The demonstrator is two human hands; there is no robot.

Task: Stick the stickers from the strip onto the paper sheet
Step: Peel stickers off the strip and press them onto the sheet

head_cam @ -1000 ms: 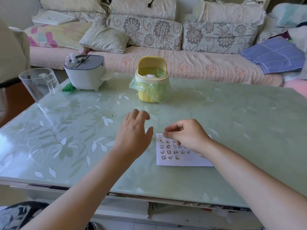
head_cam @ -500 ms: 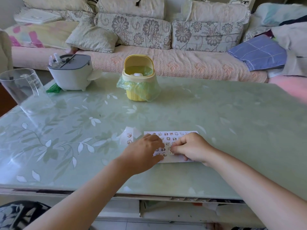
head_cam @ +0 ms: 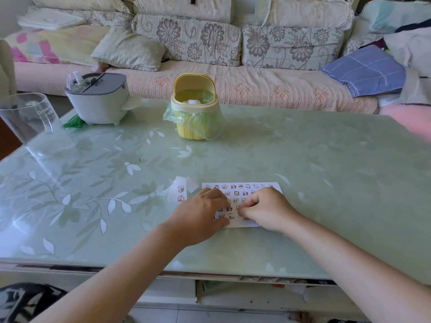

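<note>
Head view: sheet (head_cam: pixel 253 186) lies near-center on table (head_cam: pixel 303 159), strip (head_cam: pixel 181 194) just left of it w/ 2 stickers on it. Your left hand (head_cam: pixel 200 215) rests flat, fingers relaxed, pinning sheet's left part. Right hand (head_cam: pixel 265 209) is curled, tips pinched down at near rows; can't tell if a sticker's between them. Step: prob. placing 1. Next: rub it flat, then reach left to strip.

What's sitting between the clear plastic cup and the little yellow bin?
In the head view, a white tub-shaped appliance with a grey lid stands between the clear plastic cup and the small yellow bin.
</note>
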